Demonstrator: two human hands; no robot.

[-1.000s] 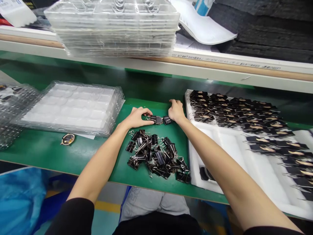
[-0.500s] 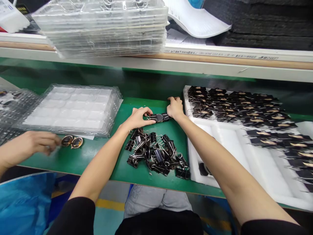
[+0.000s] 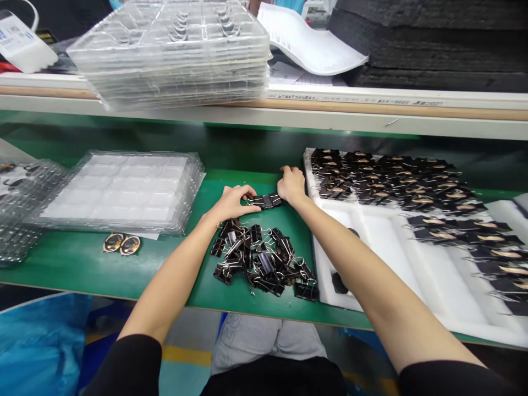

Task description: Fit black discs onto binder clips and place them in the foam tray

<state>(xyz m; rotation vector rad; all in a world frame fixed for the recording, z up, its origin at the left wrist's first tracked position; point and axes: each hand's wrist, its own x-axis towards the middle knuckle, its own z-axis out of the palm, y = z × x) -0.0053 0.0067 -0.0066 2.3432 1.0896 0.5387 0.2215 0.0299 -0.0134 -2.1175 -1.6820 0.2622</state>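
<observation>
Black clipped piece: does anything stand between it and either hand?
Nothing visible does. The left hand closes around one end of the black clipped piece; the right hand is at the other. The binder clip pile lies nearer the person.

Right of the clear tray stack (image 3: pixel 173 60), print on the shelf edge (image 3: pixel 355 102) seems to include "LESSO", the rest blurred. Left of the stack, the white tag's (image 3: pixel 25 44) blue print is illegible.

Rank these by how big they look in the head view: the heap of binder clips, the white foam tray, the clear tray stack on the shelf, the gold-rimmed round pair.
1. White foam tray
2. Clear tray stack on the shelf
3. Heap of binder clips
4. Gold-rimmed round pair
</observation>
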